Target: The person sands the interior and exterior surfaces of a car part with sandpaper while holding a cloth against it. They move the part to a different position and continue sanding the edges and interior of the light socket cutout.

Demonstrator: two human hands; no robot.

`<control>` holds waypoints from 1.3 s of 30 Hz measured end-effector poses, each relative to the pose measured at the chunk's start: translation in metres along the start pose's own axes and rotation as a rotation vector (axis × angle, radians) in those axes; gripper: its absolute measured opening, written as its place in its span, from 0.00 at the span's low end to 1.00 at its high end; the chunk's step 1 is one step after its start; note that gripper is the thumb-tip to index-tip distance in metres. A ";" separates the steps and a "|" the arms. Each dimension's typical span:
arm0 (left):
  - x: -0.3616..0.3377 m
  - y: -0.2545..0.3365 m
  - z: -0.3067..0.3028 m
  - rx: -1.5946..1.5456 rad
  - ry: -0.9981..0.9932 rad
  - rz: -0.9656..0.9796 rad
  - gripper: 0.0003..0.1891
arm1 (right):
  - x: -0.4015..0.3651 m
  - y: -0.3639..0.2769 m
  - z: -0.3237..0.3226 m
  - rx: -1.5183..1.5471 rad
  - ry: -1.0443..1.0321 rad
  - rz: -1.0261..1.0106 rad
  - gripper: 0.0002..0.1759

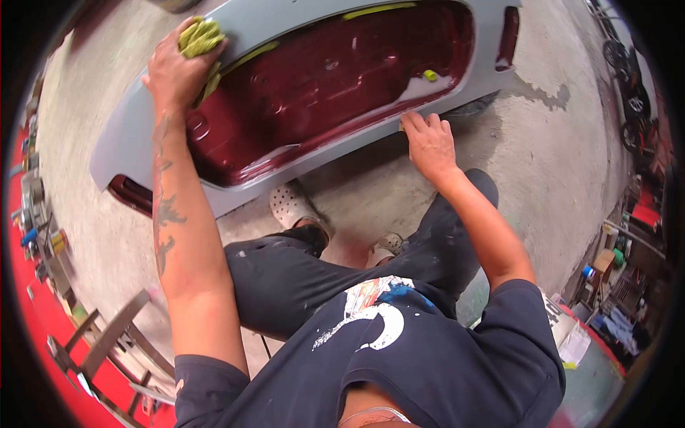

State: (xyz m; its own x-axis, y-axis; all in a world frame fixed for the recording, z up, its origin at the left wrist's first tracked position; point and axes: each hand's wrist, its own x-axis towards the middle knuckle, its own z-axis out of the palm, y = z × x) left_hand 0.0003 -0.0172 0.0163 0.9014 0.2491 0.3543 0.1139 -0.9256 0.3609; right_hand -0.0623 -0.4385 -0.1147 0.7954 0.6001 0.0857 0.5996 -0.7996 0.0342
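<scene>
A large car body panel (271,32), grey on its outer rim and glossy dark red in its recessed middle, lies in front of me. My left hand (177,77) is closed on a crumpled yellow-green cloth (201,38) over the panel's upper left rim. At the near right rim, my right hand (430,143) has its fingers bent together against the edge. A small tan bit shows at those fingertips, too little to name. Whitish wet patches and a small yellow-green piece (429,75) sit inside the recess.
Concrete floor (556,135) surrounds the panel, with a dark wet stain to its right. My light clogs (289,203) are close under the near rim. A wooden frame (114,335) stands at lower left. Assorted items (606,278) line the right side, and motorbikes (631,107) stand farther back.
</scene>
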 end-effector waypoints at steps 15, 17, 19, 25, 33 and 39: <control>-0.008 0.024 -0.009 -0.259 0.033 -0.153 0.30 | 0.044 -0.184 0.015 0.220 -0.110 -0.236 0.35; -0.007 0.023 -0.009 -0.193 0.063 -0.087 0.29 | 0.042 -0.130 0.003 0.219 -0.109 -0.137 0.33; -0.001 0.026 -0.013 -0.199 0.017 -0.091 0.29 | 0.032 -0.095 0.000 0.167 -0.007 -0.016 0.31; -0.005 0.020 -0.009 -0.165 0.065 -0.062 0.29 | 0.077 -0.101 0.020 0.354 0.298 0.182 0.28; -0.004 0.019 -0.007 -0.120 0.075 -0.039 0.29 | 0.052 -0.152 0.023 0.319 0.096 -0.294 0.27; -0.003 0.012 -0.004 -0.088 0.145 0.058 0.26 | 0.071 -0.209 0.028 0.425 0.033 -0.486 0.26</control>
State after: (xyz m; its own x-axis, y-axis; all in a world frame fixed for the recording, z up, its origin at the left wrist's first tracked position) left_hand -0.0025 -0.0283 0.0230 0.8347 0.2409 0.4953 0.0211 -0.9126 0.4083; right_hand -0.1286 -0.2283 -0.1436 0.4251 0.8849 0.1903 0.8790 -0.3535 -0.3200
